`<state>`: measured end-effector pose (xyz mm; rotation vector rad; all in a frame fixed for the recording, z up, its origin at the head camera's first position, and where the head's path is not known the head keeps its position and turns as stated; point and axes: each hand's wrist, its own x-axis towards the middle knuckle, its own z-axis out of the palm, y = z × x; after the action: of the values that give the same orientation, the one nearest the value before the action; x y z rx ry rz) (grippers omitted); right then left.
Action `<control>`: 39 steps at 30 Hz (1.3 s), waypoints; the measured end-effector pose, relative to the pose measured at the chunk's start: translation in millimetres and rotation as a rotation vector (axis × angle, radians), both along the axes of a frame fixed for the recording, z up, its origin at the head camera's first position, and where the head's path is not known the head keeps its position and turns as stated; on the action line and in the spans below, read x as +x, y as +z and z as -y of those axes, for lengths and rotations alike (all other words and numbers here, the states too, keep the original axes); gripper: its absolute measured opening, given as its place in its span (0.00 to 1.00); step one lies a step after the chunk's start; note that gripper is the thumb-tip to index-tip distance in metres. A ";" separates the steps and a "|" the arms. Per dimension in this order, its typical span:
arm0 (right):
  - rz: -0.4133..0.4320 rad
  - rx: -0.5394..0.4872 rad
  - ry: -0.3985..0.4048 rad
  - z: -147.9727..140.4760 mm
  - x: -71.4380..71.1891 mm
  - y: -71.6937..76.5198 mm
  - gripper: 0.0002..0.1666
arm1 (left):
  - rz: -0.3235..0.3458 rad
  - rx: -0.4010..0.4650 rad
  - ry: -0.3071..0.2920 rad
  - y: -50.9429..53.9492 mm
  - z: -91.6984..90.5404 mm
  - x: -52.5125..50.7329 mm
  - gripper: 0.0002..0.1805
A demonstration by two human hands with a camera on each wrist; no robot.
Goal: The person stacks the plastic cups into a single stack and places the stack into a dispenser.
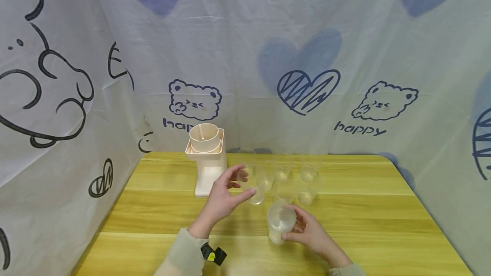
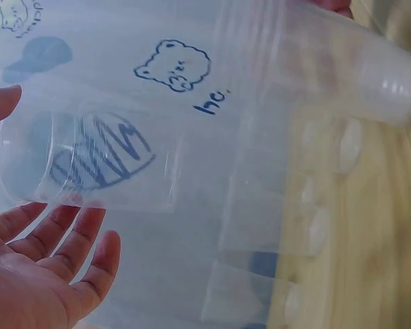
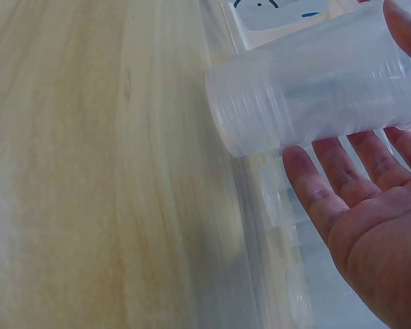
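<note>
Between the thumb and fingers of my left hand (image 1: 221,197) is a clear cup (image 2: 113,161), raised above the table in the left wrist view, with the fingertips along its side. My right hand (image 1: 312,235) grips a stack of nested translucent cups (image 1: 280,224), its base low over the table nearer me. In the right wrist view the thumb and fingers (image 3: 342,171) lie on opposite sides of the stack (image 3: 308,89). Beyond the hands, several clear cups (image 1: 306,195) stand grouped on the table; their outlines overlap, and some are hard to tell apart.
A cream-coloured stand with a round container on top (image 1: 211,161) is at the back left, beside my left hand. The wood-grain table (image 1: 364,212) reaches back to a patterned cloth (image 1: 245,76), which also hangs along the sides.
</note>
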<state>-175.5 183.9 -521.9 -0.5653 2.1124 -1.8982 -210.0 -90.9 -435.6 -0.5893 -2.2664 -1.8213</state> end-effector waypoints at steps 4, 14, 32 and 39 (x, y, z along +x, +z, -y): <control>-0.006 0.001 0.001 0.3 0.5 0.7 0.46 | -0.003 0.009 -0.021 7.4 -2.7 3.9 0.36; -0.018 -0.022 0.020 0.1 0.6 -0.3 0.44 | -0.011 -0.026 -0.128 18.9 -14.3 15.6 0.34; -0.025 -0.022 0.027 0.0 1.6 0.3 0.42 | 0.001 -0.133 -0.310 12.0 -30.5 18.9 0.34; -0.007 -0.026 0.022 -0.6 2.3 -1.7 0.43 | 0.010 -0.158 -0.334 10.9 -33.4 17.0 0.36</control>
<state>-173.2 184.5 -523.5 -0.5997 2.0798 -1.9173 -193.0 -57.6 -424.7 -1.0430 -2.4549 -1.7891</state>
